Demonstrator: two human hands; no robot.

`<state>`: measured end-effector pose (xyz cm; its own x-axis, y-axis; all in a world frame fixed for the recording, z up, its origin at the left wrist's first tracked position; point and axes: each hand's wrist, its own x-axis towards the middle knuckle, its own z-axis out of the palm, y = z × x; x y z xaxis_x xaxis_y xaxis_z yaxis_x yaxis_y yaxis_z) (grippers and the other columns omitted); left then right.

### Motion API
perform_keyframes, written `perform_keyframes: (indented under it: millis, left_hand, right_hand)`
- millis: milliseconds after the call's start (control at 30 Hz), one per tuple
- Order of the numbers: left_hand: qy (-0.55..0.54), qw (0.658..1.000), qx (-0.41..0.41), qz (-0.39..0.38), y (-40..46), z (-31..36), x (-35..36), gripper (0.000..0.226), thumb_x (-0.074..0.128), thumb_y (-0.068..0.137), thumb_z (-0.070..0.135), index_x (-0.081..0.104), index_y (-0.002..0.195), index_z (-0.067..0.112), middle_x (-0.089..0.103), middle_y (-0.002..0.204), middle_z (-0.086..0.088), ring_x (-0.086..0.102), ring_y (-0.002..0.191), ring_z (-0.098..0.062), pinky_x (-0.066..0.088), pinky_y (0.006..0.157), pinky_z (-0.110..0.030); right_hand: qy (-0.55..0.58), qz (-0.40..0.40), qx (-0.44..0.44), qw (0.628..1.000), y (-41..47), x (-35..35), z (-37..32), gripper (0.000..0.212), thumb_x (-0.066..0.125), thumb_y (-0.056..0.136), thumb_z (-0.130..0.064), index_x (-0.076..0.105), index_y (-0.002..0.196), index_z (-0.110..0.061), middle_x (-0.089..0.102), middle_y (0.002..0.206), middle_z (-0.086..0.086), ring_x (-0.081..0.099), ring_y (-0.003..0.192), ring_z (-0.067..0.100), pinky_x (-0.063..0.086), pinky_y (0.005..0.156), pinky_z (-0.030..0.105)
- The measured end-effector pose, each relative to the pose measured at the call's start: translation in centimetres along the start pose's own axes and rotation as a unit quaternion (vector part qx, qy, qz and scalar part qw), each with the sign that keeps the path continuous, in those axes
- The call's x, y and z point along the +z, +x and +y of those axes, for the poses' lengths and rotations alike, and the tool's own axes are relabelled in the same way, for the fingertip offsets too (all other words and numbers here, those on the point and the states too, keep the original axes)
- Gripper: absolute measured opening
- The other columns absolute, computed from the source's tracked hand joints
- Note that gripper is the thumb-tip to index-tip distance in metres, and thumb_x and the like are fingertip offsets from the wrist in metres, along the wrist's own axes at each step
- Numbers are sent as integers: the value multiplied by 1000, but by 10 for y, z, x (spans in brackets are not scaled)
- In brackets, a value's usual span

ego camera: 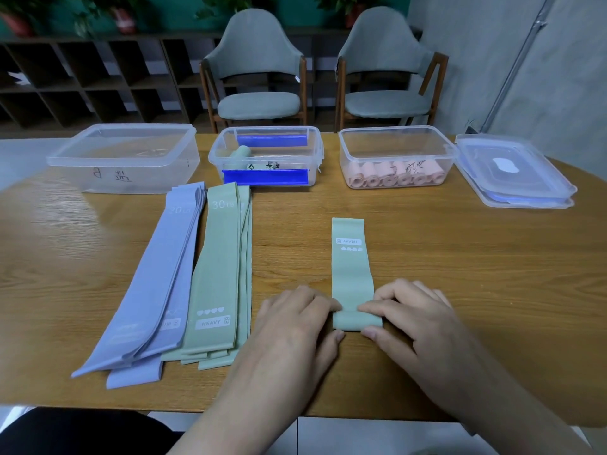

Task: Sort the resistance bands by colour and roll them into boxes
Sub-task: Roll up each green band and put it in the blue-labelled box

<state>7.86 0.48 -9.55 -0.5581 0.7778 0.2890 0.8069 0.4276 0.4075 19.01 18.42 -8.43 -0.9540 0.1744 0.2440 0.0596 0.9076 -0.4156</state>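
Three boxes (395, 149) stand in a row at the table's (460, 274) far edge — lids (512, 172) stacked right of them. Two band piles (184, 277) lie left; one band (351, 274) lies right, between both hands (295, 326).

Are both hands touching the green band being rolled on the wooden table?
Touching. The head view shows the left hand and right hand pinching the rolled near end of the green band.

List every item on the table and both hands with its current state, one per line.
Green band: flat, near end partly rolled.
Left hand: pinching the roll.
Right hand: pinching the roll.
Green band pile: flat, unrolled.
Purple band pile: flat, unrolled.
Left box: open, no bands visible.
Middle box: open, holds a green roll.
Right box: open, holds pink rolls.
Lids: stacked, off the boxes.
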Motion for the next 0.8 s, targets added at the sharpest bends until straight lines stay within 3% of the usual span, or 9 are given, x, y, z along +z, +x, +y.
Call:
perform_keyframes:
  millis: [500, 800]
  left_hand:
    - [9, 1000, -4, -4, 0, 0, 0, 23, 54, 94, 40, 61, 115, 34, 53, 109, 18, 51, 105, -6, 37, 89, -28]
    - [-4, 1000, -8, -6, -1, -1, 0, 33, 48, 93, 49, 57, 121, 34, 51, 112, 20, 50, 108, -5, 38, 93, -28]
  right_hand:
    - [-10, -9, -1, 1000, 0, 2, 4, 36, 42, 92, -55, 65, 112, -36, 50, 104, -26, 47, 99, -2, 33, 88, 24]
    - [-9, -3, -4, 1000, 0, 2, 3, 36, 41, 92, -55, 65, 108, -35, 50, 104, -25, 47, 99, 0, 35, 88, 28]
